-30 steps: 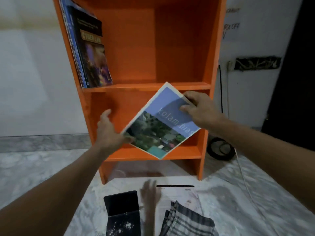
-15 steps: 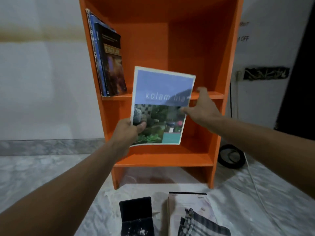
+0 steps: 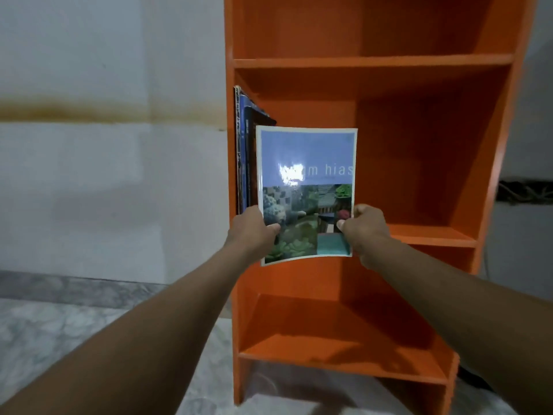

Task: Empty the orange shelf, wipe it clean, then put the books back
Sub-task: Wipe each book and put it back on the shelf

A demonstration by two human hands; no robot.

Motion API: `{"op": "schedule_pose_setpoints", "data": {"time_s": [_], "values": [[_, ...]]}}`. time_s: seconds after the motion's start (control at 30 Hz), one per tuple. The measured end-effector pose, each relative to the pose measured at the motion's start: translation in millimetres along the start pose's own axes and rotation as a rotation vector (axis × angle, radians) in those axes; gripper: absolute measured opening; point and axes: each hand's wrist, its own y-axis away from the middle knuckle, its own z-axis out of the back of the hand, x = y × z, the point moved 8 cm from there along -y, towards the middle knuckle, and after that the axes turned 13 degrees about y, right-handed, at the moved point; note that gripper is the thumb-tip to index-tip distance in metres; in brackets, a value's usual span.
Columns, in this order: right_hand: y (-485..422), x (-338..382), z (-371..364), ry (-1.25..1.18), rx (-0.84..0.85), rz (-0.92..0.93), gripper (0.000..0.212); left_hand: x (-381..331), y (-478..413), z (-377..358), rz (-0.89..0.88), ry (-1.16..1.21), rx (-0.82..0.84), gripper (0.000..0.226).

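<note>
The orange shelf fills the right half of the view. I hold a thin blue book with a garden photo upright in front of the middle compartment. My left hand grips its lower left edge, and my right hand pinches its lower right edge. A few dark books stand against the left wall of that compartment, just behind the blue book's left side.
A white wall lies to the left, with a grey marble floor below. The shelf's lower compartment holds nothing. A dark fixture sits on the wall to the right of the shelf.
The blue book has risen and turned upright, now level with the middle compartment next to the standing books. My right hand shifted down to its lower right edge. The view tilted up.
</note>
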Motion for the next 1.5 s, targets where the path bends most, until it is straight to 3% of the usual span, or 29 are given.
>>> {"op": "schedule_pose_setpoints", "data": {"time_s": [0.27,0.43,0.5,0.57,0.6,0.7,1.07,1.37,1.5], "values": [[-57.4,49.4,-8.6,0.013,-0.048,0.125,0.028,-25.2,-21.2,15.8,-0.025,-0.156,-0.200,0.024],[-97.0,53.1,-45.7,-0.065,0.040,0.114,0.011,-29.2,-35.1,14.0,0.044,-0.270,-0.350,0.031],[-110.5,47.4,-66.9,-0.097,0.084,0.089,0.022,-23.9,-39.9,13.2,0.068,-0.282,-0.400,0.029],[-121.7,39.5,-85.7,-0.155,0.150,0.030,0.021,-23.3,-45.7,14.2,0.074,-0.290,-0.436,0.017],[-124.7,36.3,-93.9,-0.182,0.189,0.006,0.017,-24.4,-46.7,15.1,0.080,-0.290,-0.446,0.010],[-131.4,34.2,-115.8,-0.246,0.280,0.006,0.008,-24.7,-51.1,13.1,0.077,-0.315,-0.459,0.022],[-97.7,68.3,-167.8,-0.397,0.532,0.172,0.045,-22.5,-55.4,5.5,0.005,-0.318,-0.515,0.030],[-96.0,66.7,-171.3,-0.281,0.531,0.221,0.044,-15.5,-59.6,18.4,0.012,-0.365,-0.548,0.018],[-90.5,67.0,-167.8,-0.170,0.497,0.234,0.031,-8.7,-53.9,18.5,-0.005,-0.379,-0.509,0.015]]}}
